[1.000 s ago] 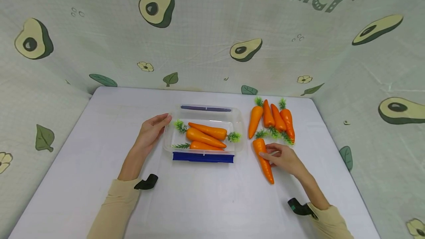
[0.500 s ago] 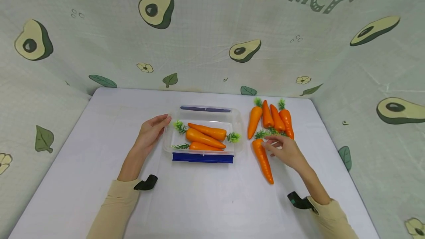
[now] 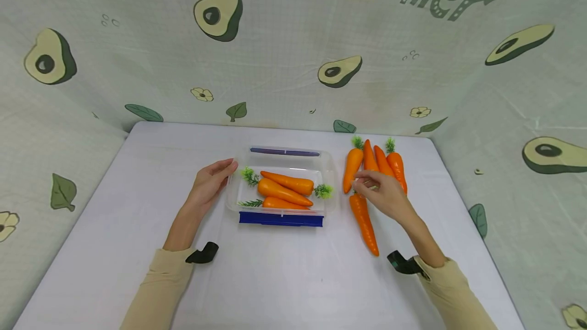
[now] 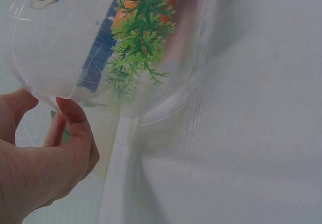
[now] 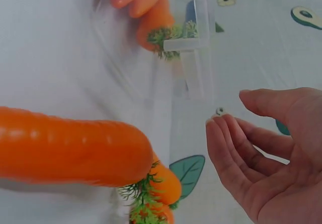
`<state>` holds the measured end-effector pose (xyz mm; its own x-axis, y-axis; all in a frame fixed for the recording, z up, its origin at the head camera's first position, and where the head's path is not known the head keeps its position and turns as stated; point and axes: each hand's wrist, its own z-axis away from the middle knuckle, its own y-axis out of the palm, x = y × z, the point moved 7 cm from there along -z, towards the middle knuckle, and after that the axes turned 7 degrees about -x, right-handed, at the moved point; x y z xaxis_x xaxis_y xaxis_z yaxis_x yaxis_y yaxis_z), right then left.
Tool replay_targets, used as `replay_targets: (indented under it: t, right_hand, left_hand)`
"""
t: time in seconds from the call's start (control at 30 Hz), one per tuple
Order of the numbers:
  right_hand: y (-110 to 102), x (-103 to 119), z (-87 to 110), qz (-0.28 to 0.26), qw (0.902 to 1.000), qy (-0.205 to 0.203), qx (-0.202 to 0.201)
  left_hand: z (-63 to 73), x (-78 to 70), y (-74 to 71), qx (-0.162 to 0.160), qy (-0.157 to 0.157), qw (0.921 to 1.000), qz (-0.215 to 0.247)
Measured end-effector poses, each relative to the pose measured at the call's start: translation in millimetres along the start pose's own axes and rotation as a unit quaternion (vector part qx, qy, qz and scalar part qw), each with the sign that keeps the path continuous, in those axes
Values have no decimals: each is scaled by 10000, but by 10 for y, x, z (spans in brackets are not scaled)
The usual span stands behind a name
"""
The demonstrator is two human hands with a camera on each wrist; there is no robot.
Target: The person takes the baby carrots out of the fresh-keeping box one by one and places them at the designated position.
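Carrots (image 3: 384, 161) near counter's (image 3: 284, 279) far right corner: hovered with right hand (image 3: 384, 193) empty, unclosed; pinched container (image 3: 281, 219) with left hand (image 3: 206, 186); seemingly mid-packing, next likely called for grasping another.

White cloth-covered table (image 3: 275, 279). Near middle: rectangular clear plastic box (image 3: 329, 173) with long dark-blue flaps (image 3: 281, 219). Right of box, toward far edge: four glossy orange tapered carrots (image 3: 369, 157), side by side. Closer in: fifth tapered orange carrot (image 3: 364, 222), slanting, tip away from far edge.
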<state>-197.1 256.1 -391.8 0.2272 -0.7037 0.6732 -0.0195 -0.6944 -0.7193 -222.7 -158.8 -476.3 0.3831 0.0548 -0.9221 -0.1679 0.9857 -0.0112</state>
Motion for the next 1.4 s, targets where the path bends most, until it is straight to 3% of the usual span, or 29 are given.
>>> replay_targets:
  t: [0.7,1.13,1.4]
  right_hand:
    - [323,495,-372,-528,9960,-719,107]
    - [707,656,-460,-854,9850,-1339,678]
    - [898,751,-492,-622,9785,-1648,1069]
  left_hand:
    - [24,-23,4,12,-20,10000,9]
    - [21,-16,2,-25,-23,10000,13]
    - [14,-14,-4,-79,31,10000,22]
